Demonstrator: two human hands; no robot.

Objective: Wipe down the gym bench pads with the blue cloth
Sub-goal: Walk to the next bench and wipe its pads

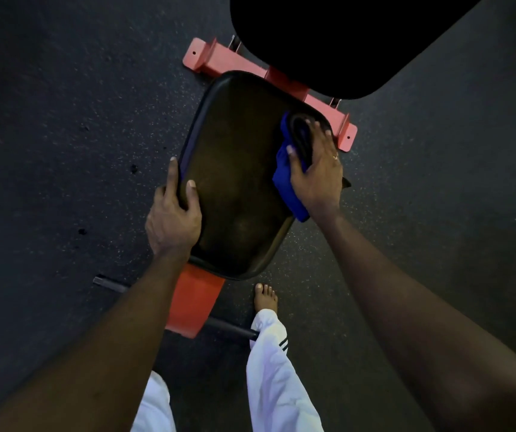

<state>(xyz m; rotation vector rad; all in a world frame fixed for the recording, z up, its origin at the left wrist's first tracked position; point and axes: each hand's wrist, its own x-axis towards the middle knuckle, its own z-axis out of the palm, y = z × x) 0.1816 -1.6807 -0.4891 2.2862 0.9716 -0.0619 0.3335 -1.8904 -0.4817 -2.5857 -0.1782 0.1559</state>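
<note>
Seen from the head camera, the black seat pad [238, 188] of a gym bench is gripped at its left edge by the left hand [172, 219], thumb on top and fingers along the side. The blue cloth [286, 182] is pressed against the pad's far right side under the right hand [316, 173], whose fingers [313, 132] are laid out straight. The back pad [344, 42] is seen beyond the red frame [210, 63]. A bare foot [266, 299] is planted on the dark speckled floor [63, 120].
</note>
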